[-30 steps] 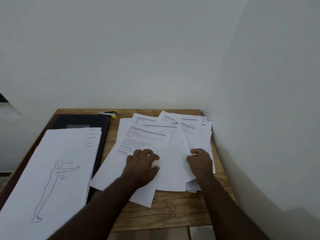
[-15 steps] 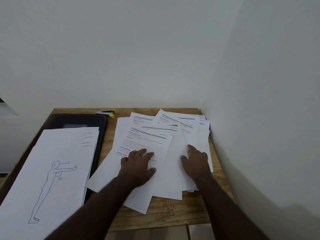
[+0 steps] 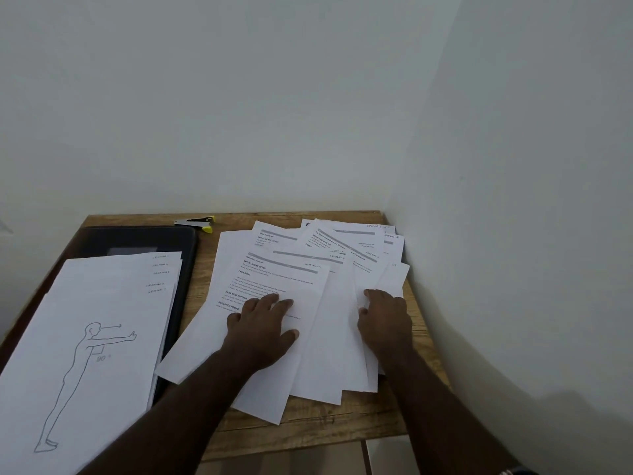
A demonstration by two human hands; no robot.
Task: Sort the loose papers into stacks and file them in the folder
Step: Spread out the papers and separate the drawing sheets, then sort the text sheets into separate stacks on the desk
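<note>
Loose white printed papers (image 3: 308, 303) are fanned on the wooden bench (image 3: 342, 426). Left hand (image 3: 263, 329) is pressed flat, released; right hand (image 3: 385, 322) seemingly flat too. Black folder (image 3: 137, 240) is half-covered by a stacked pile (image 3: 102, 320).

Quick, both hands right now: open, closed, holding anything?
Left hand: open, fingers spread flat on the loose papers.
Right hand: on the papers' right side; open or pinching a sheet cannot be told.

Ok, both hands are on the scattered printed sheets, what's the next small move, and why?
Probably slide the top printed sheet out from under the left hand toward the neat white paper stack on the black folder. The loose sheets overlap in a fan, while the right hand pins the rest.
</note>
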